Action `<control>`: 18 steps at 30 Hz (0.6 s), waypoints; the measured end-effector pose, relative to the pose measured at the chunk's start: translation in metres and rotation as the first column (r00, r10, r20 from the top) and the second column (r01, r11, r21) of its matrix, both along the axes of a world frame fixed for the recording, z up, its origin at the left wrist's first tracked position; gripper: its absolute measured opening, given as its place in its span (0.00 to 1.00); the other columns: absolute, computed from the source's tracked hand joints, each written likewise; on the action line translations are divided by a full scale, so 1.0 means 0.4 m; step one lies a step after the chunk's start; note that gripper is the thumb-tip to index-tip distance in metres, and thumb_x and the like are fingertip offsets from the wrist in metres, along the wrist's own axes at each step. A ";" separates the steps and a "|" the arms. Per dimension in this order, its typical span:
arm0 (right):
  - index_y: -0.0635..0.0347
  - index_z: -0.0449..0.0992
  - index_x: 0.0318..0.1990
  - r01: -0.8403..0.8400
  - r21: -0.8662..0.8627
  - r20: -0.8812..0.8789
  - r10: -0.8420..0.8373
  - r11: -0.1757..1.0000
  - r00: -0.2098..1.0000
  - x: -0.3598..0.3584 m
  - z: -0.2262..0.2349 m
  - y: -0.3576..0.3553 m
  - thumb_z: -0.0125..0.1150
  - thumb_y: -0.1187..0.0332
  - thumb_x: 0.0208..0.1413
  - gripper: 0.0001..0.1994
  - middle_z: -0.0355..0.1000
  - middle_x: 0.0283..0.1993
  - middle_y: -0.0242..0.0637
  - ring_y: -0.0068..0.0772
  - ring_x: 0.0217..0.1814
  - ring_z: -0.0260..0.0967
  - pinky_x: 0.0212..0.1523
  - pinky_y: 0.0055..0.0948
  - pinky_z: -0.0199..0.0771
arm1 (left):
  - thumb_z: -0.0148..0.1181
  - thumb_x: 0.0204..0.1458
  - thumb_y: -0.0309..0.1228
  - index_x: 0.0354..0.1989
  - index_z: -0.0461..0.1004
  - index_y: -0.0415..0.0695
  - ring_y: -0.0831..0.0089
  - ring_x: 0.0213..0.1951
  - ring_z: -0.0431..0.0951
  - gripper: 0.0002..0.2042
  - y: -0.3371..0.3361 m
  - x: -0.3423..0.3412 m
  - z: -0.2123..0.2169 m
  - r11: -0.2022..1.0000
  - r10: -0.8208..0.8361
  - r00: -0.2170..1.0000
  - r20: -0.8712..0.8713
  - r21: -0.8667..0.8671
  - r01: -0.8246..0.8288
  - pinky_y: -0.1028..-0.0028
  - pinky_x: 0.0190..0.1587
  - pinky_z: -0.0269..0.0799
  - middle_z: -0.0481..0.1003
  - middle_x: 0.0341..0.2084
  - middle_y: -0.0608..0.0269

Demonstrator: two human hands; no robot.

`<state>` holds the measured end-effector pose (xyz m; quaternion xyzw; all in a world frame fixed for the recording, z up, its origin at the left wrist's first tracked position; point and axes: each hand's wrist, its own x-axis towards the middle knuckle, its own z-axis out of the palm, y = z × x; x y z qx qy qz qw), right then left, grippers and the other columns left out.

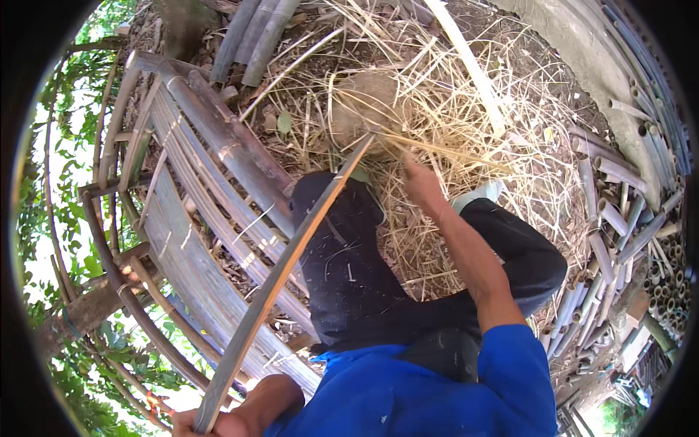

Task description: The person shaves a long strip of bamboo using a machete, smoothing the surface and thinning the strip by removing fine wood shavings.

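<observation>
A long bamboo slat (280, 273), grey on one face and orange-brown along its split edge, slants from the lower left up over my left knee. My left hand (211, 422) is closed round its near end. The far tip of the slat lies in front of a round brown block (360, 109), which is partly blurred. Close to that tip, my right hand (422, 186) is closed, its fingers beside thin yellow bamboo strips (459, 149). What the right hand grips, if anything, is hidden.
Pale shavings (444, 102) cover the ground ahead. A bamboo slatted bench (196, 240) stands at my left. Dark bamboo poles (255, 36) lie beyond it. Cut bamboo pieces (619, 175) are stacked at the right, beside a concrete ledge (575, 44).
</observation>
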<state>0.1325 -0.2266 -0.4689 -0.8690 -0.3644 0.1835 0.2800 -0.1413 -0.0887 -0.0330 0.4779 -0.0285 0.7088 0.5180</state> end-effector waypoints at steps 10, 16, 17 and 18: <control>0.61 0.67 0.47 0.057 -0.036 -0.091 -0.060 0.998 0.994 -0.082 0.265 -0.023 0.58 0.65 0.62 0.12 0.75 0.30 0.57 0.65 0.33 0.74 0.35 0.55 0.72 | 0.51 0.68 0.42 0.36 0.68 0.39 0.77 0.23 0.58 0.16 0.004 -0.034 0.004 0.999 0.024 0.997 -0.073 0.048 -0.021 0.73 0.27 0.59 0.57 0.23 0.69; 0.59 0.69 0.39 -0.127 0.293 -0.039 0.144 0.948 0.989 -0.288 0.637 -0.008 0.59 0.67 0.62 0.07 0.71 0.27 0.45 0.50 0.26 0.75 0.26 0.42 0.75 | 0.44 0.69 0.56 0.33 0.66 0.48 0.79 0.18 0.51 0.23 -0.040 0.010 -0.016 0.982 0.149 0.988 0.040 0.108 -0.152 0.76 0.19 0.49 0.55 0.21 0.74; 0.58 0.70 0.37 -0.235 0.332 0.089 0.217 0.914 0.972 -0.313 0.715 0.003 0.60 0.68 0.61 0.06 0.69 0.27 0.41 0.43 0.24 0.74 0.23 0.38 0.75 | 0.44 0.69 0.56 0.33 0.66 0.48 0.79 0.18 0.51 0.23 -0.040 -0.004 -0.014 0.983 0.147 0.988 0.039 0.109 -0.151 0.76 0.19 0.49 0.55 0.21 0.74; 0.57 0.71 0.35 -0.341 0.356 0.214 0.279 0.870 0.936 -0.341 0.782 0.008 0.61 0.68 0.60 0.05 0.67 0.27 0.36 0.37 0.23 0.73 0.20 0.33 0.74 | 0.46 0.69 0.48 0.33 0.67 0.45 0.80 0.18 0.53 0.19 -0.036 -0.029 -0.009 0.985 0.088 0.996 -0.001 0.148 -0.087 0.78 0.19 0.50 0.57 0.21 0.72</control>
